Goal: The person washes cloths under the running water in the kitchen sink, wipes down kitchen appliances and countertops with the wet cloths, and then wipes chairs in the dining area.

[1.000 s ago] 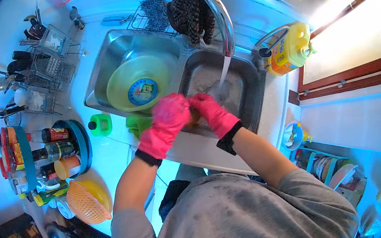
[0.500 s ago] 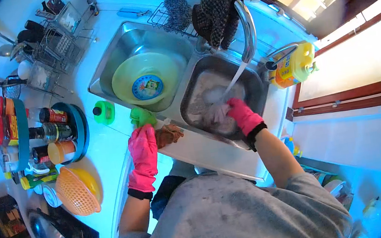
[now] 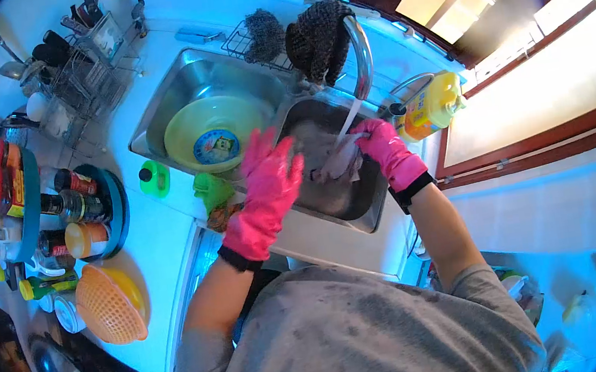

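Note:
Both hands wear pink rubber gloves. My right hand (image 3: 388, 150) grips a wet pale cloth (image 3: 341, 162) under the running faucet (image 3: 365, 64), over the right sink basin (image 3: 369, 220). Water pours from the spout onto the cloth. My left hand (image 3: 272, 182), fingers spread and holding nothing, is raised near the divider between the two basins. Just left of it, a green cloth (image 3: 213, 190) lies at the sink's front edge. A brown cloth (image 3: 225, 216) is below it, partly hidden by my left glove.
A yellow-green plastic basin (image 3: 181, 130) sits in the left sink. A dark knitted cloth (image 3: 320, 40) drapes over the faucet. A yellow jug (image 3: 437, 107) stands right of the sink, a green bottle (image 3: 155, 178) to its left. Farther left are a condiment rack (image 3: 114, 210) and an orange colander (image 3: 107, 305).
My left hand has left the green cloth and moved right toward the sink, its fingers now spread. My right hand has lifted the pale cloth up under the stream. The view has shifted slightly.

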Demonstrator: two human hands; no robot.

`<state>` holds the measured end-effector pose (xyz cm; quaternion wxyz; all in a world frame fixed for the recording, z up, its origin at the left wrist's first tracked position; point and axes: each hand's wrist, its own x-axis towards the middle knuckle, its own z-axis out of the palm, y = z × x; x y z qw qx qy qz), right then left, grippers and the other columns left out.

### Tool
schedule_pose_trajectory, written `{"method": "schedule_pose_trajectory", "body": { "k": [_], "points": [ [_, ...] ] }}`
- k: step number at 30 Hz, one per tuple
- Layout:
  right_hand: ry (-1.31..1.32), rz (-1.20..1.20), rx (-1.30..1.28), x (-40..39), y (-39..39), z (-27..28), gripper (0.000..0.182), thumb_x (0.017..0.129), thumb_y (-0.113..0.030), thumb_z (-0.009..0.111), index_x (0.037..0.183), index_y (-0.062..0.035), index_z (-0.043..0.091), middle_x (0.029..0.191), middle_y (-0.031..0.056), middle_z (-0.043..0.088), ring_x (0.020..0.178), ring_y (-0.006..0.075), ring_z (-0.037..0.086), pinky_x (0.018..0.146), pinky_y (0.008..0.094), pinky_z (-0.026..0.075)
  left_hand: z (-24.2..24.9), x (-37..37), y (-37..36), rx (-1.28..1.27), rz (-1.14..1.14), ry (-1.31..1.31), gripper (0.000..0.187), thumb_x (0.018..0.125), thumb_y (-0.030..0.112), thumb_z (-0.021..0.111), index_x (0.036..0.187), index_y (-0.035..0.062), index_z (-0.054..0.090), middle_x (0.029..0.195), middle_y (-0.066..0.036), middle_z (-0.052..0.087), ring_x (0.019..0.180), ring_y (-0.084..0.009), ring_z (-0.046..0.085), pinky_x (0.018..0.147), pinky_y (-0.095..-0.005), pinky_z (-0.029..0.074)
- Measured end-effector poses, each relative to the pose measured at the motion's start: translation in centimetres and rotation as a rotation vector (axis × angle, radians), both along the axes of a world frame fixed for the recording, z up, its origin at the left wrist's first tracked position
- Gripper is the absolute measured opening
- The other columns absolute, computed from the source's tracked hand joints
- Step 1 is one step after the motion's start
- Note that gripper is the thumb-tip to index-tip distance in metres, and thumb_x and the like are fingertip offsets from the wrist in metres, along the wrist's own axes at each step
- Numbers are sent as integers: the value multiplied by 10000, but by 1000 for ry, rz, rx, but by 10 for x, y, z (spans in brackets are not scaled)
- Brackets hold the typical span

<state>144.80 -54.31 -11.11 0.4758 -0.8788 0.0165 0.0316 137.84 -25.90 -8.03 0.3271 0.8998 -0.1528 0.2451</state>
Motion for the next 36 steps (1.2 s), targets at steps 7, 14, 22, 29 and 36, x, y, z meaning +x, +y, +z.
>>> {"method": "schedule_pose_trajectory", "body": {
  "k": [7,14,22,29,36],
  "points": [
    [-98,-30,139,-14,28,101,214,748,11,650,957,-26,673,867,55,665,801,137,608,722,275,497,-47,56,-67,-34,-373,209,538,794,237,680,1266,46,503,1283,-228,501,1245,-359,436,1061,-426,331],
    [-364,75,501,-57,32,205,219,793,43,626,1003,-18,614,986,107,675,939,173,616,850,304,495,-62,81,-87,-400,-811,614,646,745,278,733,1291,47,476,1277,-156,530,1237,-288,464,1047,-377,350],
    [-556,-125,637,-84,-12,224,206,861,10,590,1063,-25,598,1085,123,655,1015,197,614,917,329,480,-77,87,-98,-1293,-554,1472,342,748,167,706,1054,39,623,963,-99,655,881,-218,629,790,-318,493],
    [-316,-37,152,-54,-19,83,319,696,73,640,991,-47,630,951,107,681,926,229,637,841,309,494,-56,130,-63,-858,-691,949,188,832,98,563,1011,42,580,930,-72,623,839,-181,603,732,-279,484],
    [-284,264,189,-16,34,-24,478,624,-141,782,1068,-56,625,1110,149,609,1091,276,564,936,381,452,44,80,-81,-375,-483,1009,222,860,91,508,1050,0,578,1012,-129,633,929,-238,609,816,-312,479]
  ]
}}
